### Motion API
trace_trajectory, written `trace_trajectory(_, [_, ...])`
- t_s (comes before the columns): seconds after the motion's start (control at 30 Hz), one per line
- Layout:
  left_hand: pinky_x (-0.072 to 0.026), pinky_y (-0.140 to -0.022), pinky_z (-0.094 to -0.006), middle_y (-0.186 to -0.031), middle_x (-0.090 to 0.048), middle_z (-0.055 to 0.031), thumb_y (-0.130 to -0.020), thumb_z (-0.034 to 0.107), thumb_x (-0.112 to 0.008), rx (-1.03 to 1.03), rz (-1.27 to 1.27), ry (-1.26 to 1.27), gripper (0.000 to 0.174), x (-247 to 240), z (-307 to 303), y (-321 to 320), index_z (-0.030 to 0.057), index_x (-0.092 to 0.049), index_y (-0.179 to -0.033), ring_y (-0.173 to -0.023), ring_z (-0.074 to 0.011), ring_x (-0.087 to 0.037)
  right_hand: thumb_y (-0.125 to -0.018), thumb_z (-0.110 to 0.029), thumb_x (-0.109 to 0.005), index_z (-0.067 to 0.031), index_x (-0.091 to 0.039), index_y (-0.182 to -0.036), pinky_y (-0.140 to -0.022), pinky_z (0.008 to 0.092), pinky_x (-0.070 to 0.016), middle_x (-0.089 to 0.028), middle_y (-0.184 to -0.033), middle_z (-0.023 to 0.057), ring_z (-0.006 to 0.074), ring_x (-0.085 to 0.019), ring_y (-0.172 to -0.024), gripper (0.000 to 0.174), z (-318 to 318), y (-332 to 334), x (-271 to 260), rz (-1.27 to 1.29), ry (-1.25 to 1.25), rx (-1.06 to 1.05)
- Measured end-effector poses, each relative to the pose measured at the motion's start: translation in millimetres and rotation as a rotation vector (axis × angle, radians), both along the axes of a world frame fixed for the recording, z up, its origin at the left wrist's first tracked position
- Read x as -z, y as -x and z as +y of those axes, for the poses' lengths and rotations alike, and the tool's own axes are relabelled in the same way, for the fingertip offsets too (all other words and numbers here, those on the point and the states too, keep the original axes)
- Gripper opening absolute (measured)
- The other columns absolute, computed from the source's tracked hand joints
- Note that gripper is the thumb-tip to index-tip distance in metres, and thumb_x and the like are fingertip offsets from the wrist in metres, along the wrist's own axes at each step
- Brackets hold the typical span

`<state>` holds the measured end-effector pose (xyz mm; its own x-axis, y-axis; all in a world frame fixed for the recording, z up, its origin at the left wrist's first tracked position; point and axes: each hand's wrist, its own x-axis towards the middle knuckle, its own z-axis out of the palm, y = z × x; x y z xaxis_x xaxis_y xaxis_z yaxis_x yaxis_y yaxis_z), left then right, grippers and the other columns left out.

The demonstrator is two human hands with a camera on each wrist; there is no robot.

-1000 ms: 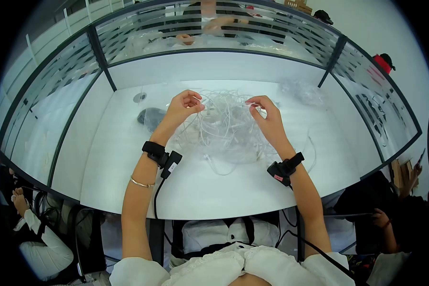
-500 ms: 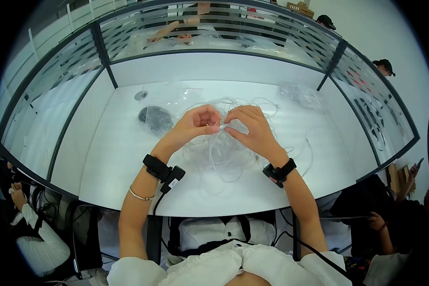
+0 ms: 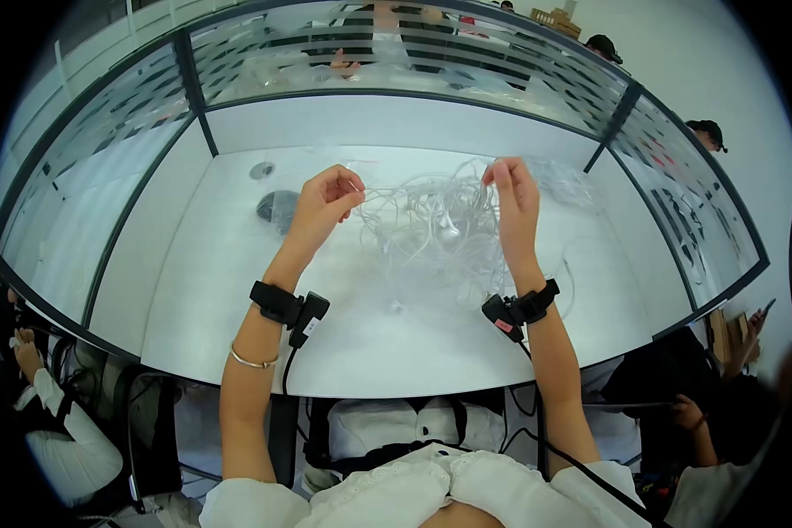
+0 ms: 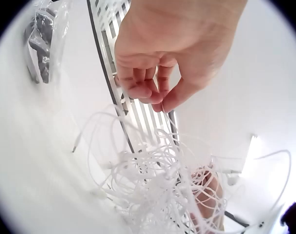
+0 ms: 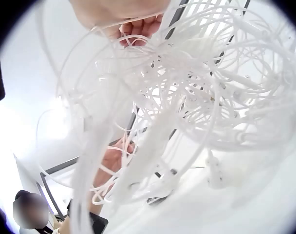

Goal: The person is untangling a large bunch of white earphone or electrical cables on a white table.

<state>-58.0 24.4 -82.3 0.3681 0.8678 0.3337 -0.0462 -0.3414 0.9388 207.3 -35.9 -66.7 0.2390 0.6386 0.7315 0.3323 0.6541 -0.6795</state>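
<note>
A loose tangle of thin white cables hangs between my two hands over the white table. With thumb and forefinger my left hand pinches one strand at the tangle's left. My right hand grips the tangle's upper right, with fingers curled. Its exact hold is partly hidden by loops in the right wrist view. In the left wrist view a jack plug dangles from a loop. A small white cylindrical piece hangs on a cable in the right wrist view.
A dark grey item in a clear bag lies at the table's left. Crumpled clear plastic sits at the back right. Low partitions enclose the table's back and sides. People sit beyond them, left, right and opposite.
My hands came together at the middle half a second ago, with a small white piece between the fingertips. Now they are spread apart, the tangle raised and drawn to the right.
</note>
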Motion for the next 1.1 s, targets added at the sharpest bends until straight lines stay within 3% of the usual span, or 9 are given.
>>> trace_trajectory(0.33, [-0.0392, -0.055, -0.0212, -0.078, -0.058, 0.0001, -0.084, 0.009, -0.062, 0.039, 0.121, -0.026, 0.006, 19, 3, -7, 0.0058, -0.060, -0.089, -0.061, -0.0068, -0.053, -0.097, -0.018, -0.057, -0.0022, -0.058, -0.091, -0.056, 0.0189, -0.0355, -0.053, -0.068, -0.0032, 0.0029, -0.044, -0.061, 0.017, -13, 15, 19, -0.119, 0.309, -0.137])
trace_trajectory(0.43, [-0.0393, -0.055, -0.0214, -0.079, -0.059, 0.0000, -0.085, 0.010, -0.061, 0.040, 0.125, -0.049, 0.006, 20, 1, -9, 0.0055, -0.060, -0.089, -0.061, -0.0070, -0.053, -0.097, -0.019, -0.057, -0.0023, -0.058, -0.090, -0.055, 0.0199, -0.0355, -0.052, -0.066, -0.0037, 0.0030, -0.044, -0.060, 0.017, -10, 15, 22, -0.162, 0.294, -0.126])
trace_trajectory(0.47, [-0.0393, -0.055, -0.0216, -0.079, -0.059, -0.0001, -0.085, 0.010, -0.061, 0.044, 0.135, -0.060, 0.006, 22, 2, -9, 0.0055, -0.060, -0.089, -0.062, -0.0070, -0.053, -0.093, -0.019, -0.061, -0.0026, -0.060, -0.089, -0.056, 0.0216, -0.0367, -0.051, -0.059, -0.0029, 0.0047, -0.045, -0.056, 0.017, -8, 15, 25, -0.117, 0.282, -0.132])
trace_trajectory(0.77, [-0.0404, -0.055, -0.0210, -0.078, -0.061, 0.0010, -0.086, 0.010, -0.061, 0.054, 0.147, 0.018, 0.006, 27, 4, -10, 0.0060, -0.062, -0.091, -0.062, -0.0062, -0.054, -0.092, -0.018, -0.063, -0.0039, -0.061, -0.089, -0.055, 0.0218, -0.0372, -0.052, -0.060, -0.0025, 0.0047, -0.046, -0.056, 0.015, -9, 13, 21, -0.143, 0.274, -0.088])
trace_trajectory(0.87, [-0.0437, -0.064, -0.0222, -0.092, -0.060, -0.0003, -0.086, 0.010, -0.061, 0.041, 0.125, 0.015, 0.009, 28, 7, -6, 0.0074, -0.063, -0.094, -0.078, -0.0071, -0.057, -0.092, -0.018, -0.063, -0.0038, -0.062, -0.088, -0.055, 0.0222, -0.0364, -0.052, -0.060, -0.0025, 0.0046, -0.044, -0.055, 0.015, -10, 17, 27, -0.116, 0.305, -0.090])
trace_trajectory(0.97, [-0.0433, -0.073, -0.0262, -0.106, -0.054, -0.0014, -0.083, 0.007, -0.062, -0.239, 0.105, -0.374, 0.015, 31, -3, -17, 0.0120, -0.066, -0.096, -0.092, -0.0114, -0.054, -0.092, -0.018, -0.063, -0.0038, -0.062, -0.088, -0.054, 0.0224, -0.0356, -0.051, -0.058, -0.0029, 0.0043, -0.043, -0.054, 0.015, -6, 14, 21, -0.107, 0.311, -0.077])
trace_trajectory(1.0, [-0.0424, -0.079, -0.0291, -0.115, -0.048, -0.0031, -0.081, 0.005, -0.062, -0.196, 0.179, -0.336, 0.019, 25, -6, -15, 0.0138, -0.067, -0.097, -0.101, -0.0148, -0.051, -0.092, -0.018, -0.063, -0.0038, -0.062, -0.088, -0.054, 0.0223, -0.0353, -0.051, -0.058, -0.0030, 0.0042, -0.043, -0.054, 0.014, -8, 14, 21, -0.107, 0.334, -0.076])
trace_trajectory(1.1, [-0.0425, -0.077, -0.0290, -0.112, -0.051, -0.0035, -0.081, 0.004, -0.060, -0.183, 0.167, -0.373, 0.016, 17, -9, -16, 0.0119, -0.068, -0.093, -0.099, -0.0149, -0.052, -0.091, -0.016, -0.063, -0.0038, -0.061, -0.089, -0.054, 0.0220, -0.0348, -0.051, -0.056, -0.0033, 0.0038, -0.042, -0.054, 0.013, -8, 15, 23, -0.082, 0.389, -0.075])
